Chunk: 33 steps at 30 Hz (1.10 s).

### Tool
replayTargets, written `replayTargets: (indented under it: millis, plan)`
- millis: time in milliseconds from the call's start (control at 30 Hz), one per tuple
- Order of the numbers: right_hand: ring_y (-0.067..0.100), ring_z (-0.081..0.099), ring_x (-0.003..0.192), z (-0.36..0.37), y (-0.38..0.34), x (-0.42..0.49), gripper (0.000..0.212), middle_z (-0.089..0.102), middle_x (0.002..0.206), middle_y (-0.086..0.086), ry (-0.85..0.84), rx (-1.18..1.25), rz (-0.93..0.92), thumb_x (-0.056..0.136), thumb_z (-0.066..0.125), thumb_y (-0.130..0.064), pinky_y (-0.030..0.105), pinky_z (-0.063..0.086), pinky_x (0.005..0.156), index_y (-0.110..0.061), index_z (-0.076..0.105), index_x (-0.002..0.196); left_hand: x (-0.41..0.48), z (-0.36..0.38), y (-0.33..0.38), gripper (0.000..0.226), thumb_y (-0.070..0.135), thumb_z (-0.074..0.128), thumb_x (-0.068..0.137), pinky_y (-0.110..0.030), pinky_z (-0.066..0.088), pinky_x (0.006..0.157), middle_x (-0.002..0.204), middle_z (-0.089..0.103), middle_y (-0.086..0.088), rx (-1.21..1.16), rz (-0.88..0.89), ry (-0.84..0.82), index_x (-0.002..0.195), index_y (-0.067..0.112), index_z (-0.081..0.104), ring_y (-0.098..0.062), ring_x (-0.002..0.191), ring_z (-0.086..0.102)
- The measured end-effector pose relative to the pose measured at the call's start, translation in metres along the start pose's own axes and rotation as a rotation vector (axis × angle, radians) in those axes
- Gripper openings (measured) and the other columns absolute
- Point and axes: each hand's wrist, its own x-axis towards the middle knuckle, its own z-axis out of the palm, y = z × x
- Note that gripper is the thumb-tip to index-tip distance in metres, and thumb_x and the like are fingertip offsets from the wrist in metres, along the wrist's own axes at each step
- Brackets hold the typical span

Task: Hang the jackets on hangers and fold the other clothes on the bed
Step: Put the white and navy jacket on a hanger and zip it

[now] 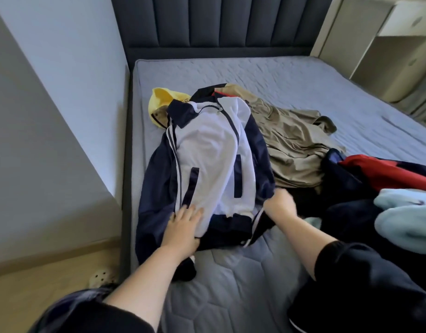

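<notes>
White-and-navy jacket (207,152) lies under pressing left hand (186,224), right hand (279,205) gripping its edge.

A dark blue padded headboard (221,20) with upright channels rises at the far end of the bed (291,75), which has a grey quilted cover. A pale grey wall (50,92) runs close along its left side. Below is light wood floor (38,292), with a perforated clog (102,278) lying on it. Cream open shelves (399,51) stand at far right in soft daylight.

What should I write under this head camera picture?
A left hand presses the navy-and-white jacket onto the bed; the right hand grips its edge.
</notes>
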Motion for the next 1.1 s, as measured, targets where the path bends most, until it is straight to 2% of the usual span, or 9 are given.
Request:
replayTargets:
  millis: [167, 267, 400, 467, 567, 700, 833, 1000, 1100]
  plan:
    - [0.037, 0.044, 0.116, -0.052, -0.008, 0.021, 0.044, 0.045, 0.13, 0.017, 0.514, -0.352, -0.167, 0.086, 0.052, -0.004, 0.046, 0.037, 0.09, -0.013, 0.043, 0.127, -0.006, -0.022, -0.03, 0.036, 0.032, 0.054, 0.091, -0.041, 0.028, 0.11, 0.13, 0.054, 0.001, -0.065, -0.273, 0.225, 0.126, 0.023, 0.053, -0.021, 0.126, 0.043]
    - [0.039, 0.031, 0.129, -0.047, 0.009, 0.016, 0.061, 0.03, 0.144, 0.019, 0.44, -0.737, -0.463, 0.083, 0.053, -0.008, 0.051, 0.02, 0.106, -0.016, 0.033, 0.14, -0.008, -0.037, -0.04, 0.018, 0.02, 0.049, 0.095, -0.045, 0.035, 0.103, 0.106, 0.066, -0.006, -0.148, -0.516, 0.32, 0.107, 0.017, 0.062, -0.028, 0.104, 0.056]
    - [0.038, 0.048, 0.115, 0.009, 0.013, -0.033, 0.049, 0.052, 0.124, 0.015, 0.056, -0.532, -0.889, 0.077, 0.063, -0.017, 0.043, 0.033, 0.1, -0.007, 0.055, 0.124, -0.012, -0.042, -0.038, 0.017, 0.016, 0.045, 0.094, -0.044, 0.045, 0.092, 0.107, 0.065, -0.012, -0.321, -0.556, 0.267, 0.102, 0.012, 0.06, -0.033, 0.099, 0.057]
    - [0.03, 0.048, 0.114, 0.044, 0.007, -0.056, 0.051, 0.051, 0.123, 0.006, -0.174, -0.606, -0.87, 0.082, 0.061, -0.037, 0.038, 0.035, 0.099, -0.014, 0.051, 0.126, -0.017, -0.039, -0.028, 0.035, 0.031, 0.048, 0.094, -0.042, 0.042, 0.098, 0.127, 0.058, -0.007, -0.42, -0.383, 0.171, 0.124, 0.015, 0.055, -0.029, 0.115, 0.052]
    - [0.024, 0.05, 0.106, 0.075, 0.001, -0.068, 0.05, 0.051, 0.116, 0.002, -0.173, -0.747, -0.751, 0.083, 0.059, -0.033, 0.033, 0.035, 0.084, -0.017, 0.042, 0.128, -0.023, -0.034, -0.019, 0.085, 0.054, 0.061, 0.078, -0.047, 0.019, 0.115, 0.152, 0.028, 0.004, -0.338, -0.148, -0.108, 0.148, 0.026, 0.023, -0.02, 0.14, 0.022]
    - [0.024, 0.054, 0.093, 0.069, -0.008, -0.065, 0.037, 0.056, 0.102, 0.005, -0.094, -0.859, -0.796, 0.082, 0.054, -0.008, 0.029, 0.032, 0.069, -0.013, 0.042, 0.117, -0.032, -0.032, -0.036, 0.109, 0.024, 0.072, 0.071, -0.061, 0.0, 0.112, 0.16, -0.003, 0.003, 0.03, -0.194, -0.388, 0.151, 0.035, -0.002, -0.026, 0.147, -0.006]
    - [0.027, 0.057, 0.087, 0.051, -0.008, -0.06, 0.017, 0.056, 0.089, 0.003, 0.021, -0.718, -0.72, 0.084, 0.045, -0.004, 0.032, 0.036, 0.064, -0.015, 0.048, 0.097, -0.034, -0.044, -0.044, 0.085, 0.014, 0.058, 0.084, -0.064, 0.003, 0.111, 0.16, 0.002, -0.006, 0.217, -0.576, -0.172, 0.152, 0.028, 0.009, -0.033, 0.146, -0.006]
    - [0.028, 0.052, 0.084, 0.026, 0.001, -0.052, 0.019, 0.056, 0.088, 0.004, 0.149, -0.257, -0.475, 0.079, 0.048, -0.001, 0.032, 0.035, 0.062, -0.011, 0.057, 0.092, -0.033, -0.038, -0.022, 0.063, 0.006, 0.049, 0.083, -0.037, 0.04, 0.094, 0.133, 0.048, -0.002, -0.018, -0.185, 0.124, 0.141, 0.026, 0.035, -0.026, 0.123, 0.042]
    - [0.035, 0.052, 0.081, 0.008, 0.007, -0.052, 0.018, 0.058, 0.082, 0.014, 0.315, -0.176, -0.631, 0.072, 0.049, 0.006, 0.036, 0.036, 0.063, -0.002, 0.06, 0.084, -0.036, -0.041, -0.016, 0.053, 0.001, 0.036, 0.084, -0.031, 0.041, 0.07, 0.107, 0.063, -0.007, -0.476, -0.395, 0.311, 0.126, 0.028, 0.052, -0.032, 0.093, 0.056]
